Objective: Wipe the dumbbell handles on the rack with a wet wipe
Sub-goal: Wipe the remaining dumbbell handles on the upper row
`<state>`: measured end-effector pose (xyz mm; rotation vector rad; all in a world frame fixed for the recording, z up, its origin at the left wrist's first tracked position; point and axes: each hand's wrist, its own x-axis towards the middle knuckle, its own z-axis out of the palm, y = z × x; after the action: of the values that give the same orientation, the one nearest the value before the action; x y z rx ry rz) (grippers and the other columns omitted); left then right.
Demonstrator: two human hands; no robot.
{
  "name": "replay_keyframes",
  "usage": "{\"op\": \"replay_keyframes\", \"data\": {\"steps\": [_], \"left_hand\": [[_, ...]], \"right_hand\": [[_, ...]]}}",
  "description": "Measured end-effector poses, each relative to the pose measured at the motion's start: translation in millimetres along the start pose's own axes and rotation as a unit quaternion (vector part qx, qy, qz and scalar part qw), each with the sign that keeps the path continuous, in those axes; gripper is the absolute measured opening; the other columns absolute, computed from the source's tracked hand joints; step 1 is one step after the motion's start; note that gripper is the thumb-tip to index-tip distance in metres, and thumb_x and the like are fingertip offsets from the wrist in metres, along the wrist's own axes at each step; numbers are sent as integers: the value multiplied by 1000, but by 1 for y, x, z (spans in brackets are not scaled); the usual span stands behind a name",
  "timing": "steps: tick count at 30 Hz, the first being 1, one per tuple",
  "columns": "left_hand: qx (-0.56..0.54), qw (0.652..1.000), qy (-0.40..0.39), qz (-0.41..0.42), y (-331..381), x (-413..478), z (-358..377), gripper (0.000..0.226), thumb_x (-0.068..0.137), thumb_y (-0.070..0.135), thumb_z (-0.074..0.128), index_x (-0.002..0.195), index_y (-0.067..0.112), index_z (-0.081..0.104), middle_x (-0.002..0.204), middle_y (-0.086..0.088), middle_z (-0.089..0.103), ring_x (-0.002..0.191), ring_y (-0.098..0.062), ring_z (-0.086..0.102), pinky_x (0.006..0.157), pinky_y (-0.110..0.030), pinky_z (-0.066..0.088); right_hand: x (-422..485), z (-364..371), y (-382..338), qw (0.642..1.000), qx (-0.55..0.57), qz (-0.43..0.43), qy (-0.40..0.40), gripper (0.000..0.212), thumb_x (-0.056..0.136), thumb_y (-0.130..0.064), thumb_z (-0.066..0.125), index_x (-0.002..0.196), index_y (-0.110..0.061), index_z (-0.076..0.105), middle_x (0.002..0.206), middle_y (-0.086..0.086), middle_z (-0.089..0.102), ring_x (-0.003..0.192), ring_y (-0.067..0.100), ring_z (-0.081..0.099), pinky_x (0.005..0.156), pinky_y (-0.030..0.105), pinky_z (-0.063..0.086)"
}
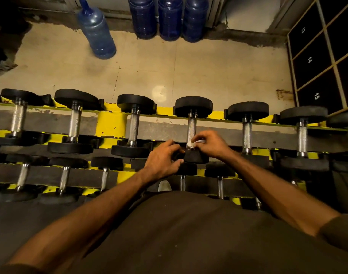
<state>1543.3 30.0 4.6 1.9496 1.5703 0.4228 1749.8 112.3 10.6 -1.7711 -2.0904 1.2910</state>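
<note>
On the upper tier of the yellow rack [112, 123], the right hand [212, 144] pinched a crumpled wet wipe [191, 145] against the near end of one dumbbell handle [191, 128], hiding most of it. The left hand [164, 159] curled over that dumbbell's near head [196, 156], fingertips hidden.

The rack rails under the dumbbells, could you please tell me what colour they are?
Yellow, with chipped, worn paint, on the rack rails; the head view shows it best.

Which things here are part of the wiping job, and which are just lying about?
Part of the job: wet wipe in the right hand; left hand steadying the dumbbell; yellow rack.

Just lying about: blue water jugs; numbered lockers.
</note>
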Motion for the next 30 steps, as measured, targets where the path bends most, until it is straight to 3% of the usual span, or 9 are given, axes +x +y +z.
{"op": "replay_keyframes", "data": {"steps": [3,6,10,12,15,18,22,25,30], "left_hand": [[-2,1000,24,-9,9,4,4,31,86,43,70,109,22,68,103,4,56,94,-13,55,79,-35,54],[-1,999,41,9,30,11,15,30,91,36,68,115,18,67,108,-1,60,101,-15,54,86,-35,51],[-7,998,43,46,64,22,32,26,91,32,67,113,20,68,107,-2,62,101,-17,56,88,-37,49],[-8,998,30,51,79,26,44,25,91,34,65,113,23,67,106,1,62,101,-18,57,90,-40,49],[13,999,18,41,95,27,64,28,91,39,61,117,27,65,112,4,63,110,-17,56,99,-42,42],[28,999,27,21,112,27,85,31,89,40,58,115,26,67,110,5,65,111,-17,59,107,-43,37],[5,999,44,-16,149,26,112,34,87,40,59,114,22,67,106,1,67,101,-20,63,93,-40,49],[-27,998,46,-30,175,24,128,37,90,38,62,122,19,64,116,-1,65,107,-19,61,92,-40,52],[-45,995,51,-71,201,22,148,44,94,32,65,136,19,56,131,-3,56,116,-20,57,98,-41,52]], "right_hand": [[-18,-5,19,975,180,89,90,28,94,-5,60,120,-17,66,114,1,63,94,14,64,73,24,56],[-35,-15,32,947,270,148,94,33,101,-5,49,132,-13,58,112,9,60,77,17,65,68,28,58],[-57,-27,51,921,325,175,123,22,101,-5,48,112,-9,67,103,15,68,70,15,66,58,21,55],[-66,-36,61,890,384,200,146,18,98,-3,53,102,-6,69,96,20,71,68,15,69,63,24,57],[-74,-50,77,865,441,196,138,17,95,0,55,99,-7,70,104,24,71,84,23,73,84,37,59],[-82,-70,93,850,496,150,93,26,96,3,44,109,-3,66,116,27,65,95,27,70,84,35,58],[-95,-100,119,868,480,120,45,37,97,6,34,126,3,57,116,22,65,101,25,66,77,26,56],[-98,-111,146,919,369,123,67,31,96,1,49,121,-9,66,113,9,70,103,21,67,78,28,56],[-98,-122,162,917,349,130,141,23,90,-8,69,112,-10,72,104,4,73,91,13,70,69,24,57]]}}
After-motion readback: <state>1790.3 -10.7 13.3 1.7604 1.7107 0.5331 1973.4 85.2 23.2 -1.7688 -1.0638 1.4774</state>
